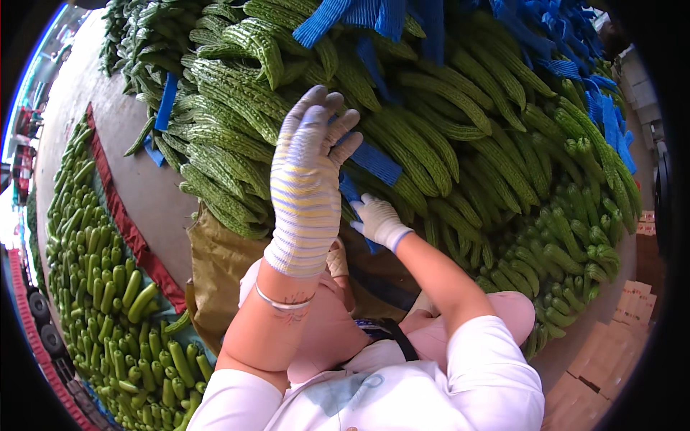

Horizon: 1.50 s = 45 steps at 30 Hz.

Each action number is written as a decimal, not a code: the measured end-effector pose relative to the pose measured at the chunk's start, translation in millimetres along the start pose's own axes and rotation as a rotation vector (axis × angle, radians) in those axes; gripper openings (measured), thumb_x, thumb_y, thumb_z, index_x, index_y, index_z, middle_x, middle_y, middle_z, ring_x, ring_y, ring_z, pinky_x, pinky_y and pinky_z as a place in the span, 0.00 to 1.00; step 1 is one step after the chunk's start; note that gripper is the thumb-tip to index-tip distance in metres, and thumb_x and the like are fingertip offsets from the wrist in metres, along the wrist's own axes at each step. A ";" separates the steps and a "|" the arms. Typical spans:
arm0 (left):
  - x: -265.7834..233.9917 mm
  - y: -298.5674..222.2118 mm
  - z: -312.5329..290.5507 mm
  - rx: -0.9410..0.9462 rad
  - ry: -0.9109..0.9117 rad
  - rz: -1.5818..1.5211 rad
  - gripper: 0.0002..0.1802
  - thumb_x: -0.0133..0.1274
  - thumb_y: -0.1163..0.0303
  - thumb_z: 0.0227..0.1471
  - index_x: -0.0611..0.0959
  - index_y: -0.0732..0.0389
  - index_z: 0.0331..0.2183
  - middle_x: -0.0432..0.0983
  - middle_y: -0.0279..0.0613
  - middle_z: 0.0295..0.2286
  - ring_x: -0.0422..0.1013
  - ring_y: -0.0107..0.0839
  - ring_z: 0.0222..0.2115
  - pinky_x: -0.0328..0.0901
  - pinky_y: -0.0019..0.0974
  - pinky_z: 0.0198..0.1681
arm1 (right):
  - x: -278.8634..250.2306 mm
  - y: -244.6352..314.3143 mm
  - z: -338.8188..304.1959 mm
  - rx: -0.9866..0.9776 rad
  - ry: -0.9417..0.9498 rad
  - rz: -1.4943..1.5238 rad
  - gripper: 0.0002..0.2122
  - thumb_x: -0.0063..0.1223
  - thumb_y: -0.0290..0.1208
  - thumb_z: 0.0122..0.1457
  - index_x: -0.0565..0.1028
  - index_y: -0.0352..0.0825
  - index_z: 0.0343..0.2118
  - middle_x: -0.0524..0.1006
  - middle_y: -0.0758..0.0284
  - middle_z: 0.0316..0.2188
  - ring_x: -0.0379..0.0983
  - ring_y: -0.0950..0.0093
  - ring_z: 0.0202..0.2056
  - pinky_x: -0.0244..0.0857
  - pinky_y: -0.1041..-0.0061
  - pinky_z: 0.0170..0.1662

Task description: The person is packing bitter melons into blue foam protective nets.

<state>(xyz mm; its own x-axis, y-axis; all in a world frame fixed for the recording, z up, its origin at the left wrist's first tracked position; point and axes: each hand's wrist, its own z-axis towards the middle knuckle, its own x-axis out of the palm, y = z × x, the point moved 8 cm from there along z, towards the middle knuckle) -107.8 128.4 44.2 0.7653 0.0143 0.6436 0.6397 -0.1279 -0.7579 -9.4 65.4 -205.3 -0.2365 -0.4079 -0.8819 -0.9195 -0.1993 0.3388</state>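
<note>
My left hand [310, 172], in a striped knit glove, is raised over the pile of long, bumpy bitter melons [237, 118]. Its fingers are stretched out and hold nothing. Lower and to the right, my gloved right hand [381, 221] has its thumb and fingers round a narrow blue ribbed strip [348, 188], partly hidden by the hand. A wider blue ribbed piece [375, 163] lies on the melons just beyond it. More blue ribbed pieces [377, 16] drape over the far part of the pile.
Brown cloth [219, 251] lies under the pile's near edge. Small green squash-like vegetables [108, 287] spread at the left beside a red cloth strip [129, 215]. Cardboard boxes [611, 352] stand at the right. Grey floor [140, 190] shows between the piles.
</note>
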 end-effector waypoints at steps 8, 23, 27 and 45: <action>25.0 41.0 -9.4 0.036 0.290 0.810 0.28 0.58 0.69 0.52 0.68 0.64 0.52 0.71 0.43 0.41 0.67 0.27 0.42 0.63 0.31 0.48 | -188.4 13.5 -137.0 -0.232 -0.586 0.068 0.16 0.58 0.35 0.48 0.74 0.35 0.40 0.71 0.59 0.36 0.70 0.59 0.36 0.65 0.61 0.40; 94.9 116.8 -85.3 0.067 0.642 0.924 0.09 0.56 0.77 0.50 0.75 0.63 0.35 0.75 0.34 0.27 0.72 0.21 0.30 0.68 0.27 0.36 | -186.5 -51.1 -191.5 -0.099 -0.658 1.651 0.32 0.64 0.32 0.52 0.60 0.26 0.56 0.67 0.54 0.52 0.65 0.69 0.52 0.60 0.69 0.56; 89.6 128.7 -83.7 -0.160 0.610 0.602 0.09 0.55 0.76 0.52 0.75 0.62 0.37 0.73 0.31 0.29 0.69 0.18 0.31 0.66 0.25 0.36 | -198.9 -53.5 -195.6 -0.020 -0.439 1.525 0.19 0.54 0.31 0.59 0.69 0.25 0.50 0.77 0.62 0.40 0.74 0.73 0.41 0.68 0.75 0.47; 117.8 121.4 -101.6 0.499 0.786 1.317 0.15 0.53 0.77 0.46 0.77 0.61 0.39 0.75 0.46 0.33 0.72 0.46 0.35 0.69 0.39 0.39 | -211.8 -95.5 -200.5 0.136 -0.956 1.277 0.06 0.52 0.22 0.55 0.73 0.30 0.37 0.75 0.68 0.28 0.69 0.81 0.29 0.66 0.80 0.35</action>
<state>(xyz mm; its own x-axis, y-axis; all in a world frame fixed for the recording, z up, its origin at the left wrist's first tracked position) 52.8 13.8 38.9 0.6507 -0.3455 -0.6762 -0.3205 0.6824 -0.6570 191.4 -7.8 14.8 -0.8889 0.4550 0.0534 0.0180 -0.0819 0.9965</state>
